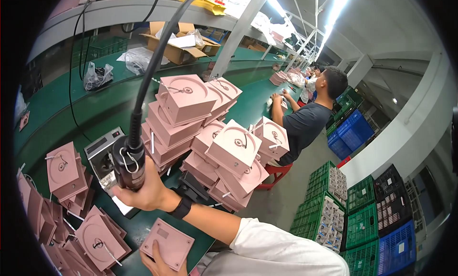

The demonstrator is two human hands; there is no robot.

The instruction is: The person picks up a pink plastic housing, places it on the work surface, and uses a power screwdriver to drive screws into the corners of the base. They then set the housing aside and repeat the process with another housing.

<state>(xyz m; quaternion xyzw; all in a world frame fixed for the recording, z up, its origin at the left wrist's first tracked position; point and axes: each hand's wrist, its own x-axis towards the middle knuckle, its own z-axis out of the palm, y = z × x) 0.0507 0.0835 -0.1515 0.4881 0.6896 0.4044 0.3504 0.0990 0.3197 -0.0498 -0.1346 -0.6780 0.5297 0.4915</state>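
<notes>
Matt plastic beside gloss and cardboard

At lower centre, the pink panel (174, 240) looks like smooth, matt plastic, as do the stacked housings (234, 149) mid-frame. The black tool (129, 168), left of centre, looks like glossy plastic. Upper left, the carton (177, 52) is matt cardboard and the clear bag (138, 60) crinkled, shiny plastic film. The white sleeve (281, 247), lower right of centre, is soft matt cloth.

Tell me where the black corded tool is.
In the head view, left of centre, the black corded tool is in the right hand, with pink stacks either side.
</notes>
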